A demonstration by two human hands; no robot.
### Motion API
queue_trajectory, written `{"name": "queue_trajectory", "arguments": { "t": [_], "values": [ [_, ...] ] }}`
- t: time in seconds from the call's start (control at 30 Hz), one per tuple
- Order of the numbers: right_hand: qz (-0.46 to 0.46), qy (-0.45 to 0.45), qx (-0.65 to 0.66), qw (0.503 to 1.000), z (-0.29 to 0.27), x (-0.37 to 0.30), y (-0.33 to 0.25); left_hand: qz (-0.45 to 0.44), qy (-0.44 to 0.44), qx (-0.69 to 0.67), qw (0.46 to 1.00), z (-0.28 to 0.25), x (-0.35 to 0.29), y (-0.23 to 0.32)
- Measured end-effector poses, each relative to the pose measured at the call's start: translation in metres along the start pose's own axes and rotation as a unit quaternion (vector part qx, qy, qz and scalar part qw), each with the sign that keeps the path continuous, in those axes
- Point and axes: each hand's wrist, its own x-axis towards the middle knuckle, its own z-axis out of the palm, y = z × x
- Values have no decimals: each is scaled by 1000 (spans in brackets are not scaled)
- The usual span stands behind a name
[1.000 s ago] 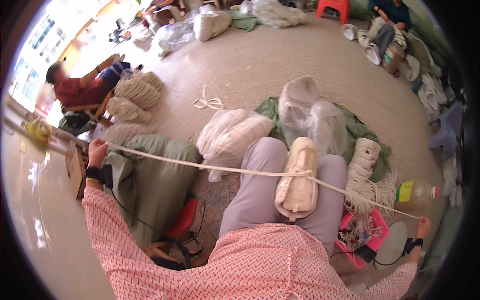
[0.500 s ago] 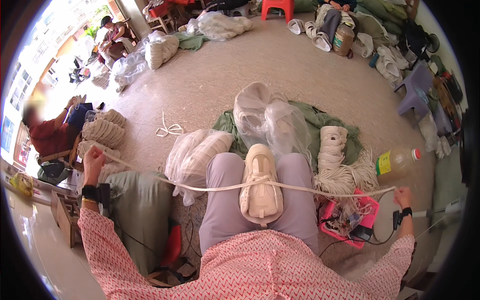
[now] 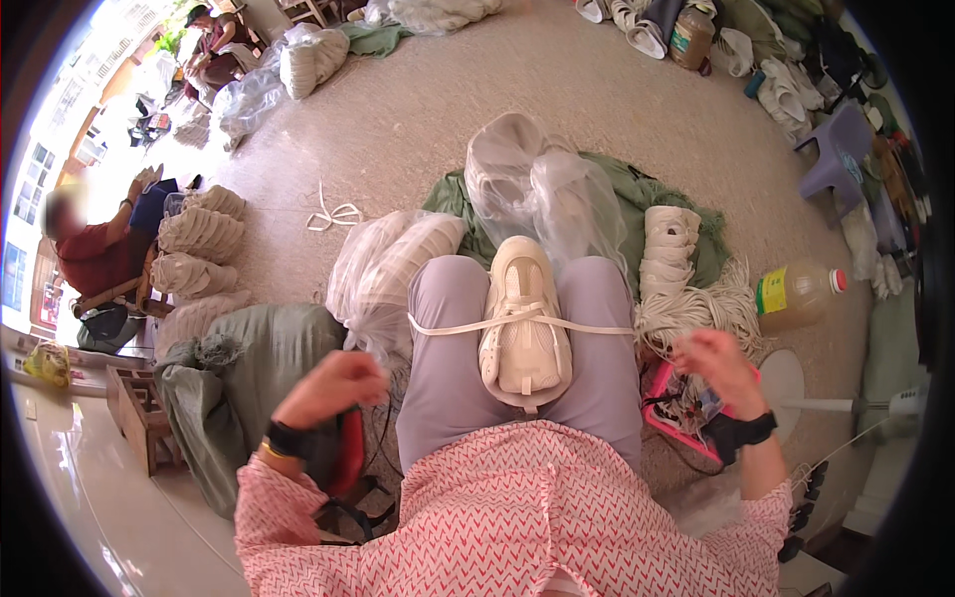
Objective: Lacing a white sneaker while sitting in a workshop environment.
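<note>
Left hand (image 3: 336,386), right hand (image 3: 722,368) blurred, grip can't be told; flat cream lace (image 3: 466,327) could loosen on elongated cream shoe (image 3: 525,356) if tugged unevenly.

**Informal footwear workshop on an open floor**

This appears to be a small workshop handling shoes in quantity. A pale shoe (image 3: 525,343) rests on the wearer's lap. Toward the right edge of the speckled floor (image 3: 398,149) lie a bundle of cords (image 3: 701,316) and a column of nested shoe parts (image 3: 668,249). Clear bags (image 3: 393,274) hold more pale pieces. Near the left edge, a seated co-worker (image 3: 99,259) sits beside similar stacks (image 3: 202,234); another person (image 3: 214,45) sits toward the far left corner.
</note>
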Motion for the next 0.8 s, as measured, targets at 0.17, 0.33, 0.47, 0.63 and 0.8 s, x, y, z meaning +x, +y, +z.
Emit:
{"name": "queue_trajectory", "arguments": {
  "t": [0.17, 0.33, 0.47, 0.63, 0.8],
  "values": [
    [-99, -124, -114, 981, 115, -3, -32, 89, 27, -7, 996, 88, 27, 23],
    [-340, -3, -394, 854, 140, 20, -35, 224, 136, 158, 952, 104, 53, 45],
    [-363, 50, -379, 850, 154, 39, -47, 308, 216, 183, 908, 111, 71, 48],
    [-301, 27, -190, 934, 157, 64, -41, 304, 222, 107, 920, 110, 88, 48],
    [-245, -13, -24, 969, 160, 75, -38, 262, 212, 69, 939, 107, 98, 44]
  ]
}}
